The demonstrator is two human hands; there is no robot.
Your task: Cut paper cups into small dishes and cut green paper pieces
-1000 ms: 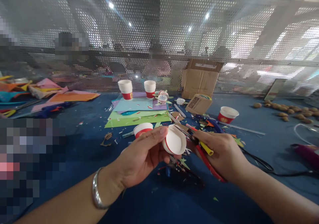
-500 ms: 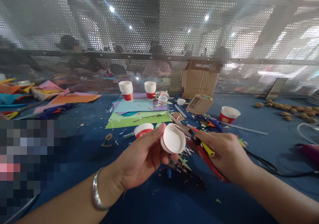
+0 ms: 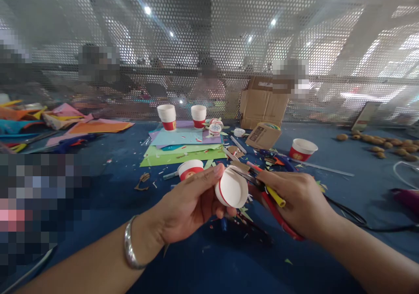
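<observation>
As the shallow paper cup (image 3: 233, 188) sits in the left hand's (image 3: 191, 202) grip above the blue table (image 3: 229, 268), its open mouth faces the wearer.
Its base-to-mouth axis tilts back toward the person; the right hand (image 3: 297, 200) grasps red-handled scissors (image 3: 275, 212), whose long axis slants leftward and away, blades at the cup's rim, though contact is hard to tell. Beyond the left hand stands a red-and-white cup (image 3: 190, 169), then green paper (image 3: 163, 157).

A blue table (image 3: 209, 268) carries green paper (image 3: 149, 158), a red-and-white cup (image 3: 301, 152), a cardboard box (image 3: 265, 108), brown lumps (image 3: 406, 149) and scattered scraps (image 3: 143, 181).
</observation>
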